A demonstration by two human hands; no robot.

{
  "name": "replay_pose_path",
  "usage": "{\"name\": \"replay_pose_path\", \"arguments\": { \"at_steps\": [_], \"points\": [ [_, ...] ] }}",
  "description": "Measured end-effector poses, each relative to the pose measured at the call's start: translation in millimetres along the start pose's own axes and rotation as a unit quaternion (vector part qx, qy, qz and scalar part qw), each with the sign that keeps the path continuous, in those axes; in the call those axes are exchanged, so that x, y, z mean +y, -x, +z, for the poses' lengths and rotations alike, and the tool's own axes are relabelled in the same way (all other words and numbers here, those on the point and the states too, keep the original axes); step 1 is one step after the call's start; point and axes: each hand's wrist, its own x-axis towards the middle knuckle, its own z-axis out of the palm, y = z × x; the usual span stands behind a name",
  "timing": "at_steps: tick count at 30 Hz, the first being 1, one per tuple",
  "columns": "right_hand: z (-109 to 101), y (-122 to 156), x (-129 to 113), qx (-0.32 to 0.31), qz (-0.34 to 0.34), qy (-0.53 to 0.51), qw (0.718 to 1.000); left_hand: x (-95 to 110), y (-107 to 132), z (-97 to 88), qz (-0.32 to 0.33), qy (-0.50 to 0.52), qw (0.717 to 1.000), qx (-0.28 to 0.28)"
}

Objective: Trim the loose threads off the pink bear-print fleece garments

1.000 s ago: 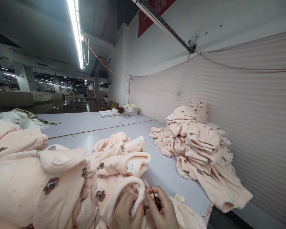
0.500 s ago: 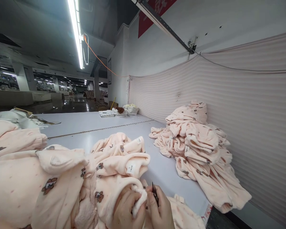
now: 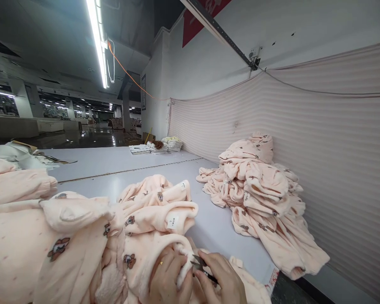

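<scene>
My left hand (image 3: 168, 276) is closed on the fluffy edge of a pale pink plush garment (image 3: 142, 249) printed with small brown bears. In my right hand (image 3: 222, 274) is a pair of small dark thread snips (image 3: 203, 266). Their blades point left and appear parted, with the tips at the garment edge beside my left fingers. Just above lie more folded openings of the same cloth, one with a white label (image 3: 174, 222). Part of the garment hides the left fingertips.
A heap of pink garments (image 3: 259, 185) lies on the table (image 3: 164, 162) at the right, by a striped cloth-hung wall (image 3: 335, 139). More pink plush (image 3: 19, 245) fills the left. White folded stacks (image 3: 172, 144) sit at the far edge.
My right hand has turned and brought the snips left to the garment edge; the blades, earlier pointing up, now point left. My left hand keeps its hold on the cloth.
</scene>
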Motion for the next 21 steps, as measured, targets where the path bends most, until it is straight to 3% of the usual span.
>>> {"name": "replay_pose_path", "arguments": {
  "at_steps": [5,9,13,18,21],
  "points": [
    [3,-2,-2,0.013,-0.037,0.066,0.997,0,2,-1.1,-0.001,0.003,0.999,-0.040],
    [-6,-7,-7,-0.025,-0.009,0.072,0.997,1,1,-4.5,0.006,0.019,0.997,-0.069],
    [-11,-11,-6,-0.103,0.065,-0.034,0.992,1,1,-6.0,0.013,0.015,0.997,-0.077],
    [1,-9,-2,-0.027,0.096,-0.139,0.985,7,-2,-11.3,-0.007,0.016,0.997,-0.075],
    [5,-13,-5,-0.038,0.124,-0.177,0.976,12,-8,-22.3,-0.028,0.039,0.995,-0.084]
  ]
}}
